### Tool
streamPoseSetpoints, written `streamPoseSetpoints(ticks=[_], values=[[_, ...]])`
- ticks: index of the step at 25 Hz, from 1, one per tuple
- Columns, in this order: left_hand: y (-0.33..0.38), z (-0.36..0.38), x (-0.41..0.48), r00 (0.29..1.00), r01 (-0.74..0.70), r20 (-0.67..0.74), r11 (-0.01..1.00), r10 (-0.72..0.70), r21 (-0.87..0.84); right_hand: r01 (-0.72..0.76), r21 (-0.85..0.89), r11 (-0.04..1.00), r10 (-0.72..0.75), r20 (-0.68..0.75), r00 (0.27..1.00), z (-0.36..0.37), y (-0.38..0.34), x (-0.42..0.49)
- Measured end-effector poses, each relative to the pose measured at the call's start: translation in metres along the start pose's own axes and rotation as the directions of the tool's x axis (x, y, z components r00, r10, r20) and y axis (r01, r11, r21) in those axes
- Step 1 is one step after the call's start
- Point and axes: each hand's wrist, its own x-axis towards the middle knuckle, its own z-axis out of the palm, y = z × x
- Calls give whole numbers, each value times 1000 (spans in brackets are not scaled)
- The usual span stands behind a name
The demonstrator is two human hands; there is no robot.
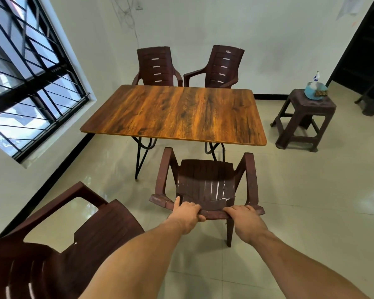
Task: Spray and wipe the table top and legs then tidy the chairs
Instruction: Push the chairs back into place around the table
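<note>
Chair (205,182), near bench (175,113): left hand (187,214), right hand (244,219) grip cracked back; hard push risks widening crack, armrests striking bench.

Table top (173,113): orange-brown woodgrain, dark streaks. Table legs (137,160): black. Near chair (205,182): dark reddish-brown. Stool (307,107): dark brown.

Both hands (187,216) gripping chair (205,182), table (175,113)
</note>
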Motion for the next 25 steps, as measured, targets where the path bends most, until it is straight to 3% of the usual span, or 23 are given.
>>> streamPoseSetpoints(ticks=[10, 25], values=[[5, -8, 4, 1000, -11, -2, 1000, 11, -14, -13, -20, 1000, 13, 8, 1000, -2, 6, 5], [32, 3, 2, 988, 148, -44, 989, -149, -21, 12, -9, 1000, -12, -12, 1000, 7, 25, 5]])
